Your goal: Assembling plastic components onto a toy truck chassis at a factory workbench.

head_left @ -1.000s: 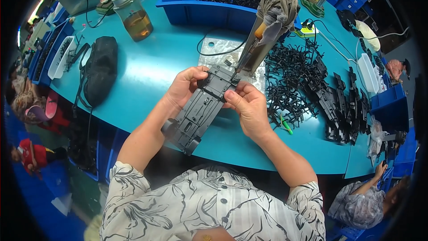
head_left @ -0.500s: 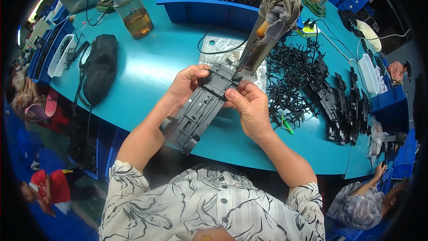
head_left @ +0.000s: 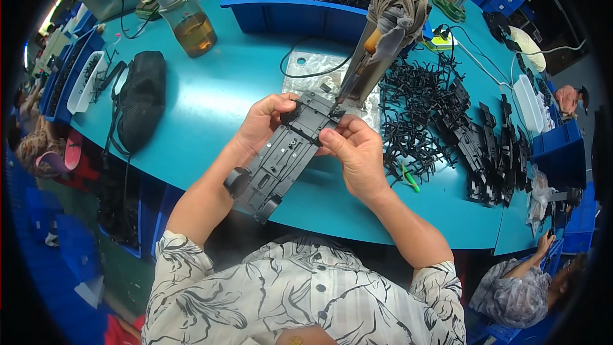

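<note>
Both my hands hold a long black plastic toy-vehicle chassis [head_left: 279,161], tilted with its far end toward the upper right. My left hand [head_left: 263,120] is closed on its far left edge, by a wheel. On the opposite edge, my right hand [head_left: 357,153] pinches it, thumb on top. Wheels show at the near end too. A soldering iron [head_left: 372,39] with an orange-brown handle points down from a stand wrapped in grey cloth [head_left: 401,9]. Its tip reaches the chassis's far right corner; whether it touches, I cannot tell. Behind lies a metal plate [head_left: 300,83].
Right of the stand lie a heap of black branched plastic parts [head_left: 415,115], a green tool [head_left: 410,179] and more black chassis [head_left: 476,144]. A large blue bin [head_left: 294,18] stands at the back. Left are a jar of amber liquid [head_left: 191,25] and a black pouch [head_left: 143,99].
The chassis and both hands stay almost in place, the chassis's near end shifting slightly left. At lower left, the person in red has moved down, mostly out of view.
</note>
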`<state>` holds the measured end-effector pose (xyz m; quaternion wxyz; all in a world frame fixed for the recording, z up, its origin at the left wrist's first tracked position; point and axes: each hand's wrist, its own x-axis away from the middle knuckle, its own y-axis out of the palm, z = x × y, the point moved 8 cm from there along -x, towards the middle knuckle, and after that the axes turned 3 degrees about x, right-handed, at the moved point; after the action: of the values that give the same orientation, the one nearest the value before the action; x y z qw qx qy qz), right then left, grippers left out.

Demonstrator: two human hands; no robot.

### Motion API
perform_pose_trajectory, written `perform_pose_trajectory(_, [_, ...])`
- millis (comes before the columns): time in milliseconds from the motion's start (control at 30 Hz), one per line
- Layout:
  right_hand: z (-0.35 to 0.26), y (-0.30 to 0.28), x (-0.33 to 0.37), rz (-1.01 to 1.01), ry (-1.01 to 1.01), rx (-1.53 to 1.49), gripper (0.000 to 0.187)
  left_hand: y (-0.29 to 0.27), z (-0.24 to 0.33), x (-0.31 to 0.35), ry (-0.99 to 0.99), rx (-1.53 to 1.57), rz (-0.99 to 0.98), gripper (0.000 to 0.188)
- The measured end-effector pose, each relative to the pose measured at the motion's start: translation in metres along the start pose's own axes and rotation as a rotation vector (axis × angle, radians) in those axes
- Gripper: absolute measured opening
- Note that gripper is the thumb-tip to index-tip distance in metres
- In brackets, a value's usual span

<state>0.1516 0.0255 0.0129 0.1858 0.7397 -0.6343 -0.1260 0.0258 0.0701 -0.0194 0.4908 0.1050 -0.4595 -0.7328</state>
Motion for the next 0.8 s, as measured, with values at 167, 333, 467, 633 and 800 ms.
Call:
perform_pose_trajectory(167, [-0.001,0.001,0.001,-0.008,-0.002,0.015,0.025,0.003,0.0,0.002,0.001,0.026,-0.019,0.027])
perform_pose_trajectory(333, [-0.003,0.001,0.001,-0.014,-0.008,0.019,0.027,0.008,0.0,0.004,-0.004,0.02,-0.024,0.03])
perform_pose_trajectory(467, [-0.004,0.003,0.002,-0.031,-0.008,0.013,0.029,0.007,0.0,0.003,-0.011,0.002,-0.029,0.029])
perform_pose_trajectory(633, [-0.004,0.003,0.003,-0.021,-0.004,0.017,0.029,0.002,-0.001,0.002,-0.008,-0.007,-0.014,0.027])
perform_pose_trajectory(800, [-0.001,0.002,0.004,-0.033,-0.011,0.022,0.031,-0.002,-0.002,0.001,-0.019,-0.031,-0.008,0.024])
